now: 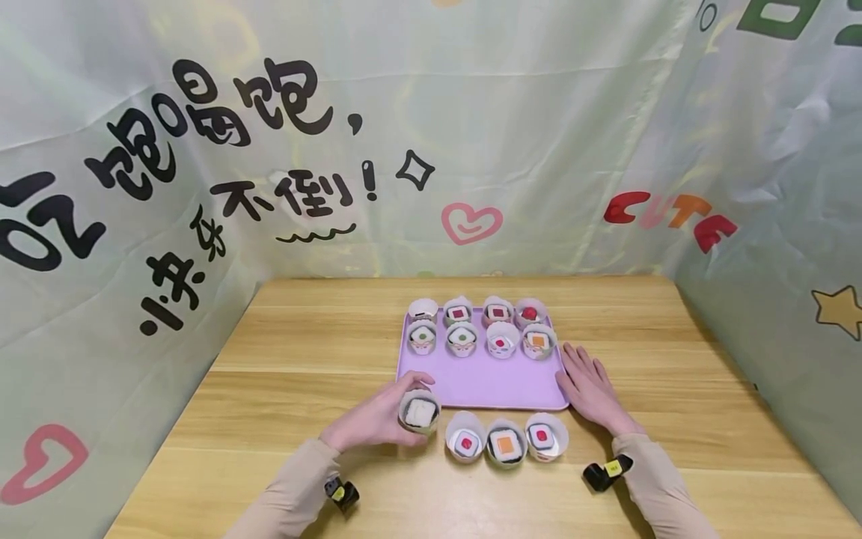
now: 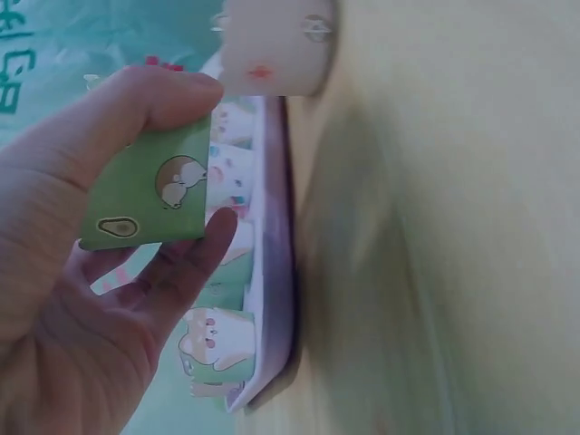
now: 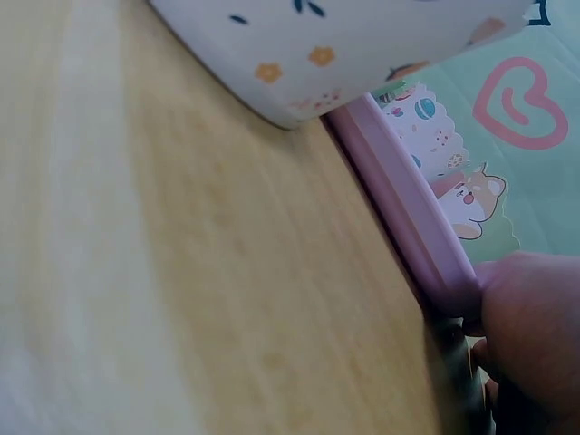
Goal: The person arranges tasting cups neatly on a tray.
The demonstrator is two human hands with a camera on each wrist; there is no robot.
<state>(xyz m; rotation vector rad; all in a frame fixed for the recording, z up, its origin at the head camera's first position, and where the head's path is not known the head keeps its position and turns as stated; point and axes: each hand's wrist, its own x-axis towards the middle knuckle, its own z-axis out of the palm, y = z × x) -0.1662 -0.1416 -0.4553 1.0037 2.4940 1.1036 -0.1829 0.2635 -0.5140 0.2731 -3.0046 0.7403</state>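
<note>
My left hand (image 1: 380,415) grips a green paper cup (image 2: 154,195) between thumb and fingers, by the front left corner of the purple tray (image 1: 485,382). The cup has a hamster and an avocado printed on its side, and holds a white-topped piece with a dark edge, like a sushi roll. Lying with fingers extended, my right hand (image 1: 594,389) rests on the table, its thumb against the tray's front right corner. Two rows of several printed paper cups with sushi-like pieces, among them an orange-topped one (image 1: 539,342), stand on the tray's far half.
In front of the tray, three more filled cups stand in a row: a red-centred one (image 1: 466,443), an orange-centred one (image 1: 506,445) and another red-centred one (image 1: 542,436). A printed cloth (image 1: 539,150) hangs around the wooden table (image 1: 323,329).
</note>
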